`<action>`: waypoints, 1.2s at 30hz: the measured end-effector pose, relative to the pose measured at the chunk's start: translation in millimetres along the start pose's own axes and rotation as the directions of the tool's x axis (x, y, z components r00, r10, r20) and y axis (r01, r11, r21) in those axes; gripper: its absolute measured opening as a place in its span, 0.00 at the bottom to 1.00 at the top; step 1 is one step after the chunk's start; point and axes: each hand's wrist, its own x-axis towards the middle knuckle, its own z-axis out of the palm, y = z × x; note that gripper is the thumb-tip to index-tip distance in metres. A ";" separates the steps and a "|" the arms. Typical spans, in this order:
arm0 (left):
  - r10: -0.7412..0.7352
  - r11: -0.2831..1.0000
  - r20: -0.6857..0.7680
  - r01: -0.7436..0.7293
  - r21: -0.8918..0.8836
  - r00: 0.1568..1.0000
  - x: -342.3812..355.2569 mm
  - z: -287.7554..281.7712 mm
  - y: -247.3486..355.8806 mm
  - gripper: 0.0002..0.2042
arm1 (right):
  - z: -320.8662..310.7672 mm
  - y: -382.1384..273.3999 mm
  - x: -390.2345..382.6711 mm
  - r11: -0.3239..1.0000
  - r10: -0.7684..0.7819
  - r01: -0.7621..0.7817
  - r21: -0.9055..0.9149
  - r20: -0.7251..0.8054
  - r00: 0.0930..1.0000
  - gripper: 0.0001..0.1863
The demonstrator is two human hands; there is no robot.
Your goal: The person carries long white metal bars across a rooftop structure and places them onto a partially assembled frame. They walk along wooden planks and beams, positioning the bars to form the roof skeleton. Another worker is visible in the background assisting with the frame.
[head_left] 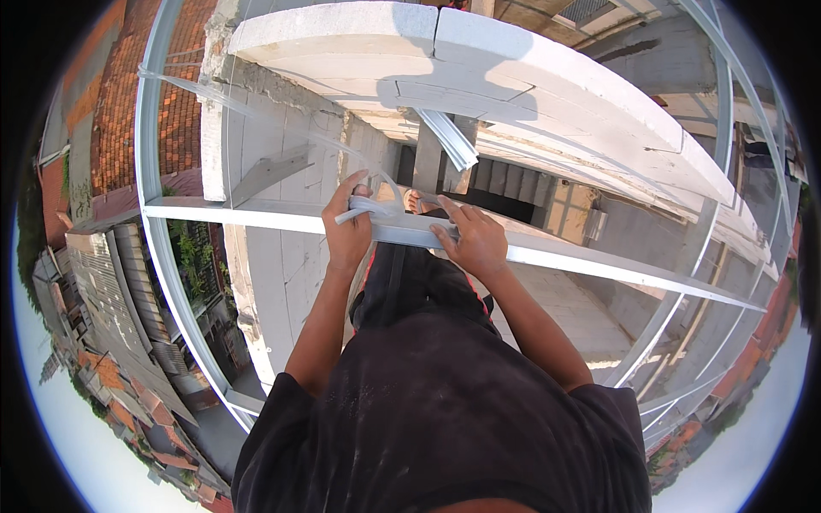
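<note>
In the head view my left hand (351, 227) has its fingers wrapped round a coiled end of clear plastic tubing (380, 208). A length of it stretches up to the left over the void. Just right of that, my right hand (470, 239) rests on the long silver metal beam (599, 265), fingers apart and thumb against its near face. The beam crosses in front of my body from one side of the frame to the other. Beyond it a short loose-looking metal channel (445, 137) lies at a slant near a white block wall (581, 94).
A curved metal rail (150, 137) runs down the left, with more framing (718, 77) on the right. Far below are a stairwell (505, 184), tiled roofs (128, 111) and corrugated sheets (111, 308). A bare foot (415, 201) shows under the beam.
</note>
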 end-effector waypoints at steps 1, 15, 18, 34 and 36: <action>-0.050 0.997 0.078 0.054 -0.057 0.996 5.8 6.5 9.0 0.13 | -7.8 0.5 -2.8 1.000 0.019 -0.019 0.011 0.022 1.000 0.30; -0.086 0.992 0.591 0.125 -0.026 0.802 -8.9 21.7 53.7 0.24 | -5.2 10.8 0.8 0.984 -0.136 0.131 0.124 0.034 0.990 0.25; 0.003 0.999 0.373 0.011 -0.035 0.928 -16.6 24.0 32.7 0.16 | -10.8 -0.4 7.4 0.981 -0.103 0.081 0.175 0.120 0.987 0.23; 0.014 0.828 0.273 -0.164 0.537 0.962 11.2 66.1 4.0 0.17 | -11.0 18.6 -7.0 0.990 0.128 -0.135 0.035 0.169 0.977 0.29; 0.044 0.836 0.291 -0.195 0.514 0.956 10.6 60.1 8.3 0.17 | -19.0 15.8 -2.5 0.974 0.179 -0.213 0.080 0.306 0.935 0.33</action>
